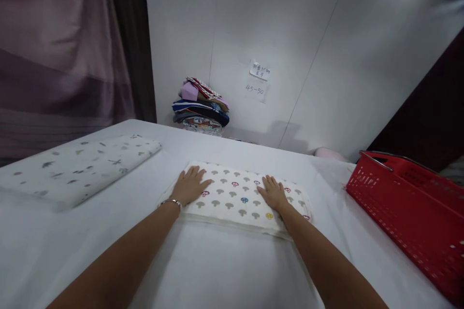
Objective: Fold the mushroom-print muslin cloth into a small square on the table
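Observation:
In front of me lies a folded white cloth [232, 198] printed with grey mushrooms and a few red, blue and yellow ones. My left hand [189, 186] rests flat on its left end, fingers spread, with a bracelet at the wrist. Flat on the right part of the same cloth is my right hand [273, 194], its fingers apart. Neither hand grips anything. The folded layers show along the cloth's near edge.
A second folded white cloth [83, 166] with a grey leaf-like print lies on the white table [224, 270] to the left. At right stands a red plastic basket [406, 212]. Stacked folded fabrics [201, 106] sit behind the table, by a wall with paper notes [256, 89].

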### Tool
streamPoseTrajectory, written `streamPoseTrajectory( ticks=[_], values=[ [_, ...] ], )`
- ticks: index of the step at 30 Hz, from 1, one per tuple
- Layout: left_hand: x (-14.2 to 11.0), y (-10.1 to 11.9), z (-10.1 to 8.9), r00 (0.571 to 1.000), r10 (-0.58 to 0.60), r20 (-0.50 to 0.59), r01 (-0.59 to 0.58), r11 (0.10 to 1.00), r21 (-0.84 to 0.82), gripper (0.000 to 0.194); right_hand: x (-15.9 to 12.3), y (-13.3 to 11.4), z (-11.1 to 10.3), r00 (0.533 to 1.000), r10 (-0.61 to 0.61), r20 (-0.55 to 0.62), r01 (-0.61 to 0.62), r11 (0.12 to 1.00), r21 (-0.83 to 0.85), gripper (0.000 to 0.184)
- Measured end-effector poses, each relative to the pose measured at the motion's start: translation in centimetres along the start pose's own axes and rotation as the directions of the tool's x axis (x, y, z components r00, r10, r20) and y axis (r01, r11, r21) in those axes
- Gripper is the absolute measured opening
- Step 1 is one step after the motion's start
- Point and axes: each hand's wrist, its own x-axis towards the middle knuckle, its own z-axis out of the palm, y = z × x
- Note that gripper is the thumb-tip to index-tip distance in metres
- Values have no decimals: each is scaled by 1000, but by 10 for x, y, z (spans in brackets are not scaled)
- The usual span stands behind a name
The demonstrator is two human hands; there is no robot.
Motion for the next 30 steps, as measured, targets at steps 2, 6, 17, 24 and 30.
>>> streamPoseTrajectory(
  ticks=[2,6,17,24,30],
  values=[
    [0,-1,1,1000,9,-2,-9,1000,4,55,2,3,4,1000,-10,-3,10,1000,-11,65],
    [1,-1,-1,1000,17,13,-17,1000,-8,50,2,2,1,1000,-24,19,24,999,47,64],
    [5,-2,-1,1000,20,0,-20,1000,-10,53,-52,120,-28,916,401,-35,-373,878,300,61],
    [6,0,-5,999,17,29,-16,1000,-23,56,-87,129,-18,856,505,107,-495,744,450,62],
    [2,3,-10,997,65,45,-66,998,7,46,-103,128,-24,828,510,233,-548,646,532,59]
  ],
)
